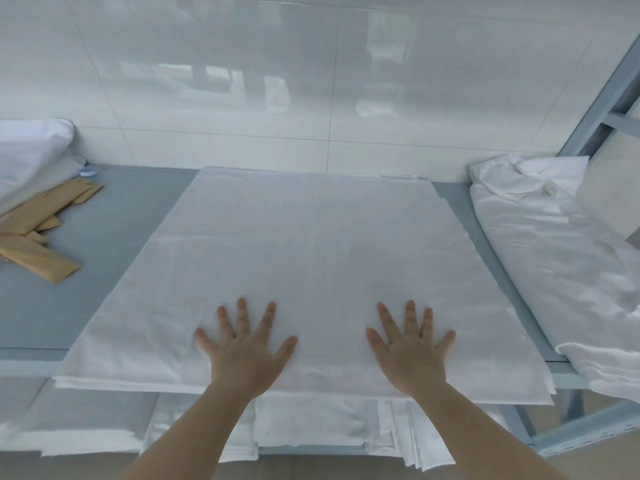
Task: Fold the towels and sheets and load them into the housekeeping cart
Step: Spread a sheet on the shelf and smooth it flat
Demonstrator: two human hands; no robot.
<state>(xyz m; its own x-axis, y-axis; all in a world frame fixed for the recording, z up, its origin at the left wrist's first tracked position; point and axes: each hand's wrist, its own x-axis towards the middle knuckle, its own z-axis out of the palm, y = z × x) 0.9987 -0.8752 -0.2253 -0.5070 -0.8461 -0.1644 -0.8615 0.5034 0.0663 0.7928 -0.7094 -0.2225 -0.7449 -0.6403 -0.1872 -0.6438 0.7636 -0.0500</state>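
Both hands flat, fingers spread, palms down on the folded sheet (311, 254). Left hand (244, 351) near the sheet's front-left of centre, right hand (412, 351) front-right of centre, well apart from each other. Neither one grips or pinches anything, just pressing.

Sheet is a white layered rectangle lying flat on the grey tabletop (131, 209). Its long axis looks to run front to back, away from the person toward the tiled wall (311, 81), though the wide-angle view makes that hard to confirm. Far edge sits just short of the wall. Near edge overhangs the tabletop's front rim, layered edges visible at the front-right corner.

Left of the sheet: open strip of bare tabletop, then a loose pile of tan paper sleeves (38, 230) and a white pillow-like bundle (31, 154) at the back-left corner. Right of the sheet: only a narrow grey gap, then a shiny white fabric pile (561, 265) running along the right side, close to the sheet's edge. Metal rack upright (602, 95) behind that.

Under the front rim: more white folded linen (311, 427) on a lower level.
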